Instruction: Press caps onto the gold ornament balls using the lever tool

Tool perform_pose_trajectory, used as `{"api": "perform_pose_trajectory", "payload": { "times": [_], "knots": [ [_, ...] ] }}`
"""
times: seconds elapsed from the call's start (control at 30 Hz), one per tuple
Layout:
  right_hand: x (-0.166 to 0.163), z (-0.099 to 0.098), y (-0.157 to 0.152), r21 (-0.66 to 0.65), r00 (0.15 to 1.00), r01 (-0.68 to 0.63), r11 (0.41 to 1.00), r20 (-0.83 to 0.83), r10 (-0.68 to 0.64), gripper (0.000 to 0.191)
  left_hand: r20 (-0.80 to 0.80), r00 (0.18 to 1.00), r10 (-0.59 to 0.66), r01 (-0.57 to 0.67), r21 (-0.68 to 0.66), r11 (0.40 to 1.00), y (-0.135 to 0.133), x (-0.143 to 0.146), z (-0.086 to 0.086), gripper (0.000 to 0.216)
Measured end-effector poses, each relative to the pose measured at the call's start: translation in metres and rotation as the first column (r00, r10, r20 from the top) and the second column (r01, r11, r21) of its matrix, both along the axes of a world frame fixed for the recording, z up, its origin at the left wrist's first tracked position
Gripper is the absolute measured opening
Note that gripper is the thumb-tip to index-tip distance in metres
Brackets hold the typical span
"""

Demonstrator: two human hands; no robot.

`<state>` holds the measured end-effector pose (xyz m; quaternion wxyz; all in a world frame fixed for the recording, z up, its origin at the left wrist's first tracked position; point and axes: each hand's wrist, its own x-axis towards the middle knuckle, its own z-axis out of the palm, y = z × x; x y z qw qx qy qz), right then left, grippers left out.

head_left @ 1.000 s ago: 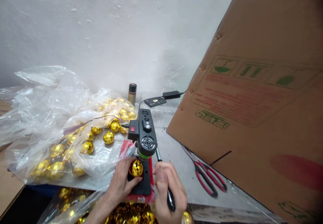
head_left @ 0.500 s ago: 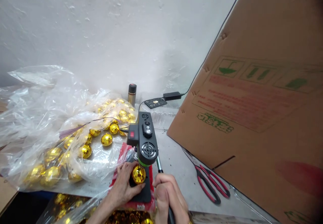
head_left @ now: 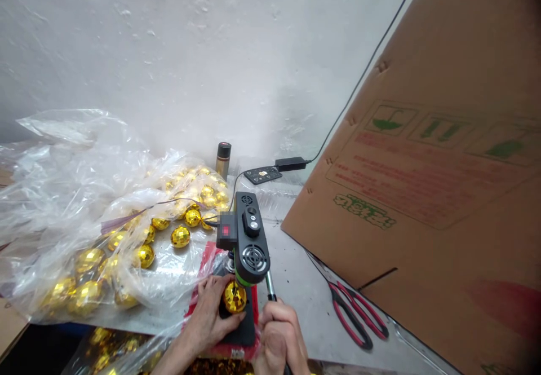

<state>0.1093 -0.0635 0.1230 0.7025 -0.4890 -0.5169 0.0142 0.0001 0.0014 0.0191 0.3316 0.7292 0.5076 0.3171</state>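
Gold faceted ball (head_left: 235, 297) pinched in left hand (head_left: 211, 316), under black machine (head_left: 249, 239), right hand (head_left: 279, 338) gripping lever (head_left: 269, 287)

light: bright, even | shadows: soft | edges: wide-angle warp, dark right corners

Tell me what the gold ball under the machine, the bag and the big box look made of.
Gold ball: probably plastic, mirror-faceted gold finish, glinting in small squares. Bag: thin clear plastic film, crinkled, see-through. Box: matte brown cardboard with printed handling marks.
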Motion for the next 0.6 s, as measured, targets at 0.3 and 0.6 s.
{"api": "perform_pose_trajectory", "payload": {
  "times": [0.3,0.6],
  "knots": [
    [-0.0018,-0.0042,0.0017,-0.002,1.000,0.008,1.000,-0.024,-0.008,0.035,0.007,1.000,-0.018,0.018,-0.044,0.999,0.0005,0.0001,0.0031,0.052],
    [-0.0081,-0.0036,0.0032,-0.005,0.996,0.054,0.999,-0.073,-0.054,0.040,-0.001,1.000,-0.029,0.028,-0.039,0.999,0.0008,0.0012,0.0057,0.056]
  ]
}}
